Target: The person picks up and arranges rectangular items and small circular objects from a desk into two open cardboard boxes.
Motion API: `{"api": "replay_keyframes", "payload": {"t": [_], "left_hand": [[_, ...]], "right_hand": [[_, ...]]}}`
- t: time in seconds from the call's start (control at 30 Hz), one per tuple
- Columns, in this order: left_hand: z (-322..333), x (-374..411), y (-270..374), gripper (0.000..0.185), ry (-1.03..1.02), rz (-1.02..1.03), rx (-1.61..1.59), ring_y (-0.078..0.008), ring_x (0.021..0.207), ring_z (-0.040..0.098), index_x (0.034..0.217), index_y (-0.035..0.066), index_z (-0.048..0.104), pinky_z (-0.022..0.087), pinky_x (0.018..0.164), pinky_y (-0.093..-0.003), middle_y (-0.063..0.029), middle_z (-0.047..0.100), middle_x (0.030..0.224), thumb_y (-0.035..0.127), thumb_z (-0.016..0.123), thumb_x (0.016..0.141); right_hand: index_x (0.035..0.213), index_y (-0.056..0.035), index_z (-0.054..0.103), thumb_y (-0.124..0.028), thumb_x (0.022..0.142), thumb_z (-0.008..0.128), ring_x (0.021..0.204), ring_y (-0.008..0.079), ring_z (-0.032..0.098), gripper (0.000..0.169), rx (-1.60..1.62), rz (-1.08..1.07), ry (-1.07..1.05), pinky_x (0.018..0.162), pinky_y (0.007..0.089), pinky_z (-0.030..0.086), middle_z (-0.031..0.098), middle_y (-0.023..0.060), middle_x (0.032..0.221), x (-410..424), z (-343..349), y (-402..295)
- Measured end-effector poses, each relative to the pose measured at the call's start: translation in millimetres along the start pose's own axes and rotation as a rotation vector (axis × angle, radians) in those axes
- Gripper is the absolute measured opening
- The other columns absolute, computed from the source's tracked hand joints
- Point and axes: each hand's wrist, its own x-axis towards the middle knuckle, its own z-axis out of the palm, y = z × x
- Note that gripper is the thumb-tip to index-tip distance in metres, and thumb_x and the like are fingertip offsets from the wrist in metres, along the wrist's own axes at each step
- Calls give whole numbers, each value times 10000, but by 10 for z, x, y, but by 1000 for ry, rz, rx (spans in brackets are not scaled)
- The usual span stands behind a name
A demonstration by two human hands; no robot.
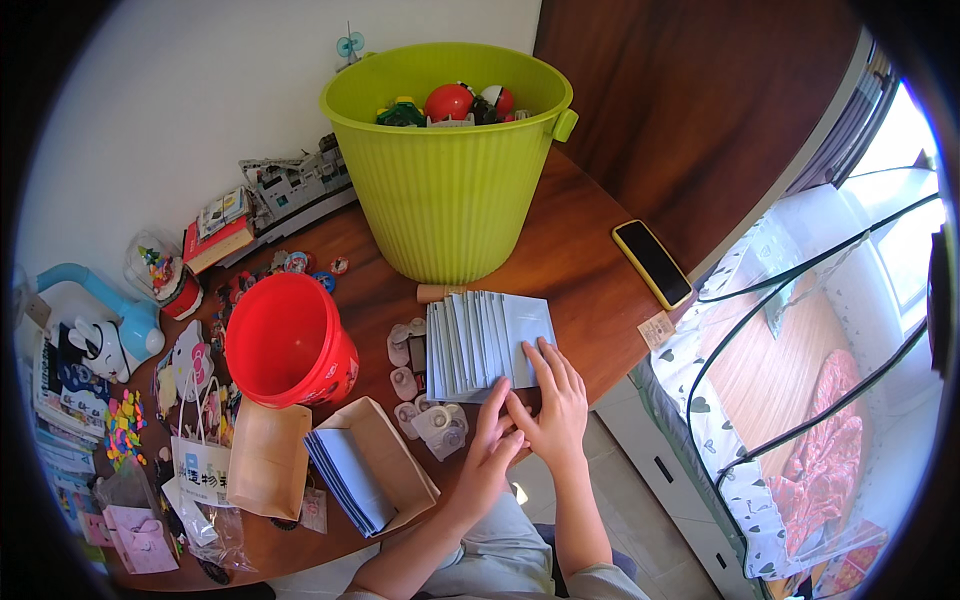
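A fanned stack of light blue-grey cards or envelopes (469,345) lies on the wooden table before me. My right hand (553,405) rests its fingertips on the rightmost card, its thumb reaching towards my left hand (491,446). The left hand's fingers touch or nearly touch the stack's front edge, and its palm is turned inward. Neither hand grips anything that I can see. To the left, an open cardboard box (401,454) holds several blue pieces like those in the stack. Beside that box is a shallow cardboard tray or lid (268,457).
A tall green bucket (450,195) of toys stands behind the stack, a red bucket (281,345) to the left. Clear plastic cases (439,427) sit left of my hands. A yellow-cased phone (652,264) lies near the right edge. A paper bag (201,465) and small toys crowd the left.
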Motion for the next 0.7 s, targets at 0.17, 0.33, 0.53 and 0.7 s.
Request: {"api": "replay_keyframes", "payload": {"t": [0.17, 0.33, 0.53, 0.7], "left_hand": [[43, 78, 86, 688, 63, 5, 14, -228, 1294, 424, 1489, 1, 189, 411, 954, -339, -166, 297, 1491, 209, 441, 884], [65, 104, 109, 692, 47, 30, 6, -236, 1306, 416, 1478, -14, 214, 413, 943, -333, -139, 265, 1516, 231, 456, 878], [80, 140, 87, 704, 47, 33, 21, -235, 1316, 408, 1487, -7, 200, 418, 910, -315, -136, 241, 1534, 244, 460, 882], [76, 146, 23, 673, 21, 70, 46, -209, 1285, 424, 1498, 15, 166, 409, 911, -293, -147, 245, 1528, 192, 446, 913]], "right_hand": [[1268, -90, 578, -260, 759, 649, 1195, 338, 520, 541, 13, 14, 19, 1002, 423, 394, 553, 143, 1312, 10, 0, -5], [1255, -128, 604, -271, 795, 640, 1187, 338, 528, 483, -3, 15, 21, 979, 425, 406, 555, 154, 1302, -7, 30, 30], [1214, -168, 654, -226, 824, 617, 1163, 334, 545, 397, -34, 6, 38, 958, 418, 421, 578, 159, 1276, -2, 45, 18], [1198, -175, 667, -200, 850, 605, 1147, 334, 557, 354, -40, -7, 66, 947, 415, 428, 596, 151, 1254, -20, 68, 38]]}}
